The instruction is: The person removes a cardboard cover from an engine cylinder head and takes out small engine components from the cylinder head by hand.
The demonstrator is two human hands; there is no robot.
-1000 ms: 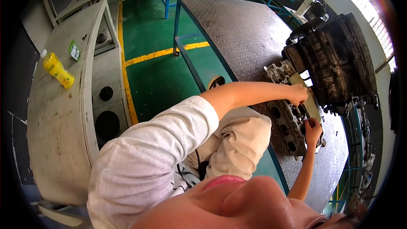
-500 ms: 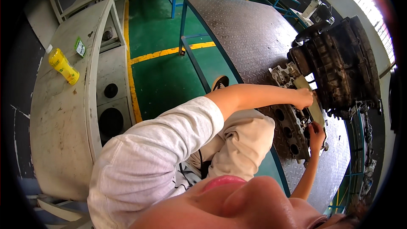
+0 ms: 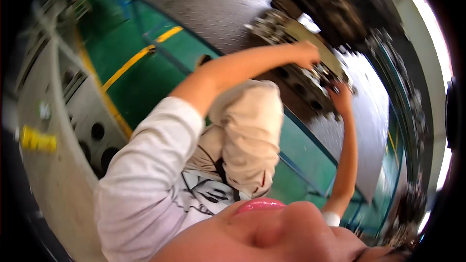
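An engine cylinder head, with round openings along its near side and metal parts along its top, lies on the checker-plate bench. My left hand is closed over its top, and what the fingers grip, if anything, is hidden. Farther along toward the near right end, my right hand has its fingers pinched at a small metal part, blurred and too small to name. A flat yellowish-olive surface shows just behind both hands.
Behind the cylinder head stands a large dark engine block. The checker-plate bench has a blue frame. To my left, a grey worktop holds a yellow bottle and a small green packet. Yellow lines cross the green floor.
My view has turned, so bench, engine parts and bottle sit farther left in the picture, the bench parts also higher. Both hands stay at the cylinder head; more of my right forearm shows.
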